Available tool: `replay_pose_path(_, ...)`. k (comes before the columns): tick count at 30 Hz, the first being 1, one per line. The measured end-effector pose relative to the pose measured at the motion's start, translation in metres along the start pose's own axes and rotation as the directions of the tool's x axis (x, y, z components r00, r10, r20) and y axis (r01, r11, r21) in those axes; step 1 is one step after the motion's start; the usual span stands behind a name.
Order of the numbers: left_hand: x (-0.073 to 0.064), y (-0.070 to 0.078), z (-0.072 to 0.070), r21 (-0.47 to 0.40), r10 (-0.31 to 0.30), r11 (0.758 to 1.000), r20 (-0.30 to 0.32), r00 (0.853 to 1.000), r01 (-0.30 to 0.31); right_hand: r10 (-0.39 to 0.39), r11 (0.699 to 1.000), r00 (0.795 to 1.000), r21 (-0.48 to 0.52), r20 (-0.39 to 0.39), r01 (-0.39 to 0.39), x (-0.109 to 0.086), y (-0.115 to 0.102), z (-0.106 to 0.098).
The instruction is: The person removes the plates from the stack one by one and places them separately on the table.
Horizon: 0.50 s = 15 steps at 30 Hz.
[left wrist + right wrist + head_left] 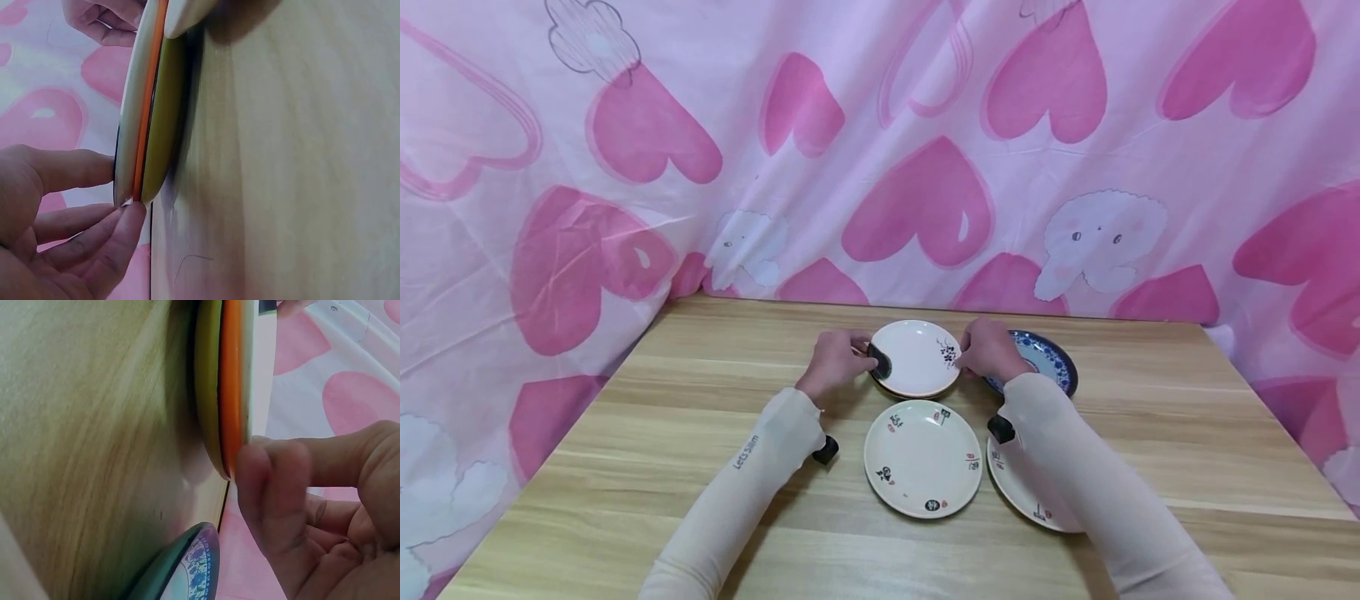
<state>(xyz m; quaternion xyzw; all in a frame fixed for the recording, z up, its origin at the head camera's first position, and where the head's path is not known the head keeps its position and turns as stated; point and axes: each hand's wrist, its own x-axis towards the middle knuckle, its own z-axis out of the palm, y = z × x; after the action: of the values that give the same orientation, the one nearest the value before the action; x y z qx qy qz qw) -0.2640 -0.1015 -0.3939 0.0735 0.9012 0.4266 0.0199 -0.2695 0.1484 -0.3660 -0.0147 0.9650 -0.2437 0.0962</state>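
A white plate with a dark patch at its left and a dark floral sprig at its right tops a small stack at the back of the table. Directly beneath it show an orange rim and a yellow-green plate. My left hand pinches the stack's left edge, thumb on the upper face and fingers at the rim. On the opposite side, my right hand pinches the white plate's right edge, its fingertips also reaching the orange rim.
A blue-patterned plate lies behind my right hand. Nearer stands a cream plate with small black and red marks. Another cream plate is partly hidden under my right sleeve. A pink heart-print cloth hangs behind the wooden table.
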Motion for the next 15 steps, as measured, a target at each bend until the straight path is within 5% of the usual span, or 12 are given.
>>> replay_pose_path(15,0.0,-0.0018,-0.0042,0.017,0.045,0.999,0.101,0.994,-0.047,-0.017,0.999,1.0,0.031,0.007,0.017,-0.0038,-0.0006,0.0024)
